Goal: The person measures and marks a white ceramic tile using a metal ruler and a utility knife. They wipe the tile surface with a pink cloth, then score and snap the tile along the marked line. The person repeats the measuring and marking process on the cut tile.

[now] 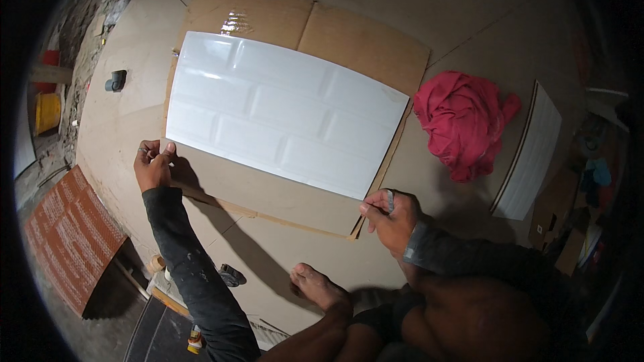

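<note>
Leg (469, 308); white tile (285, 114) lengthwise rightward-down

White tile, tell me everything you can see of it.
The white tile is rectangular and glossy, apparently ceramic, with a raised, staggered brick-like pattern and bright reflections toward its far left. No break shows. It sits face up over brown cardboard, its right end slanting nearer the person, left of the red cloth. The left hand grips its near left corner, the right hand its near right corner. Whether it lies flat or is slightly lifted is unclear.
</note>
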Motion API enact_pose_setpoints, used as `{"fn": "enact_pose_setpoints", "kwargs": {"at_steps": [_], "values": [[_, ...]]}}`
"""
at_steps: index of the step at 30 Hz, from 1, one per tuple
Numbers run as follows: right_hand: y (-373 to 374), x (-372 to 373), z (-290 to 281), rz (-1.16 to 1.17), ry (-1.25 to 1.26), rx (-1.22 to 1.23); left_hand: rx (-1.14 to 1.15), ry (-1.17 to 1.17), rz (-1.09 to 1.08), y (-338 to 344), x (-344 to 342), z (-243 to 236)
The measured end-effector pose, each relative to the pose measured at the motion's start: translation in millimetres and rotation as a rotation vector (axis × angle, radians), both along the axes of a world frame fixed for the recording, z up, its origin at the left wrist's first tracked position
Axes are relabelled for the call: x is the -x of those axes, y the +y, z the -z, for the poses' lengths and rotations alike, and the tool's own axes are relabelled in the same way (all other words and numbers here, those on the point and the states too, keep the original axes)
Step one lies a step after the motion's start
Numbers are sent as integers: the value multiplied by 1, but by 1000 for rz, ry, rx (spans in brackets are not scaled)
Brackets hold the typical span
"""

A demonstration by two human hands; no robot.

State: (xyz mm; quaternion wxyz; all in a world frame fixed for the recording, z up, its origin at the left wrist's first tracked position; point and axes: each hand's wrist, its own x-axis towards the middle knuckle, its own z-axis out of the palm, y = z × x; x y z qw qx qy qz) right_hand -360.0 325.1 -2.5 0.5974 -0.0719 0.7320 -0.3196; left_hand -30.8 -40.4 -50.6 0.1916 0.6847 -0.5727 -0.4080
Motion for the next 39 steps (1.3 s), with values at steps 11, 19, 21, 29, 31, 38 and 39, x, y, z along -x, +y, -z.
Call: {"fn": "enact_pose_setpoints", "kwargs": {"at_steps": [11,19,21,29,31,38,39], "values": [[1,-1,3,19,17,7,-1,-10,-9,2,-1,0],[3,-1,5,5,24,38,27,26,22,3,-3,2],[3,-1,4,7,22,24,16,11,30,3,-3,2],[0,1,2,11,20,-1,16,-10,11,4,-1,-1],[-1,0,2,15,24,-13,6,-26,3,4,-1,0],[3,1,10,-86,134,-36,37,5,-5,5,-3,5],[4,1,11,-115,170,-27,52,26,-8,6,-3,6]]}}
